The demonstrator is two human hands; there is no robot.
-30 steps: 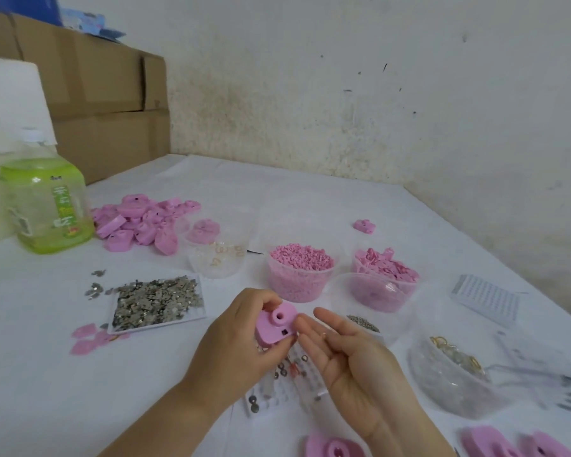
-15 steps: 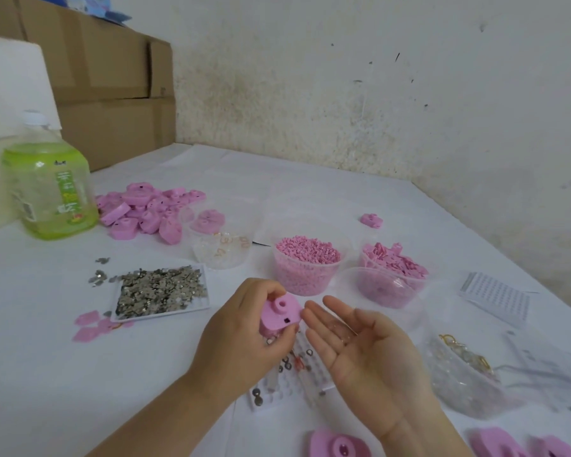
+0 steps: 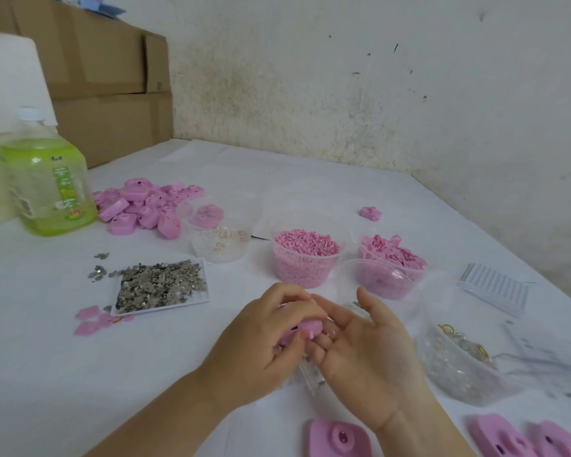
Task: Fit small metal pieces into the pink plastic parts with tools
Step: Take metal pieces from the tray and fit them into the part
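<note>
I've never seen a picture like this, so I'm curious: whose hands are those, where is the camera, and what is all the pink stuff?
No machine here: these are a person's two bare hands. The camera sits on the person's head and looks down, so you see what they see. The left hand grips one pink plastic part. The right hand is open, palm up, its fingers right by that part. On the white table lie small metal pieces on a white tray, a pile of pink parts, a tub of pink bits, a second tub, a green bottle and a clear bowl.
</note>
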